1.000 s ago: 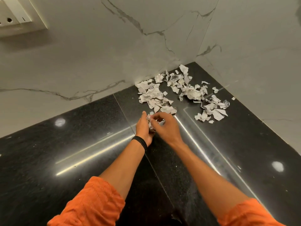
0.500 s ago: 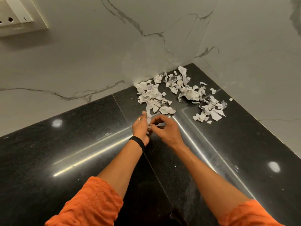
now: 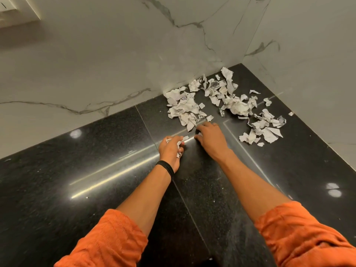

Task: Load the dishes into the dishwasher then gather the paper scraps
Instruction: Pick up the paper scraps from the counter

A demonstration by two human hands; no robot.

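Note:
Torn white paper scraps (image 3: pixel 227 105) lie scattered on the black granite counter (image 3: pixel 77 180) in the corner where two marble walls meet. My left hand (image 3: pixel 170 149), with a black band on its wrist, is curled round a few scraps, which stick out between its fingers. My right hand (image 3: pixel 211 136) reaches forward to the near edge of the left clump of scraps (image 3: pixel 185 110); its fingertips touch the counter by a small scrap under the palm. A second clump (image 3: pixel 264 130) lies to the right of that hand.
White marble walls (image 3: pixel 115 64) close off the counter at the back and on the right. A wall switch plate (image 3: pixel 13 10) sits at the upper left. A seam in the counter (image 3: pixel 185 199) runs between my forearms.
My hands have come apart. The right hand left the left hand and moved forward and right to the scraps. The left hand still holds its scraps.

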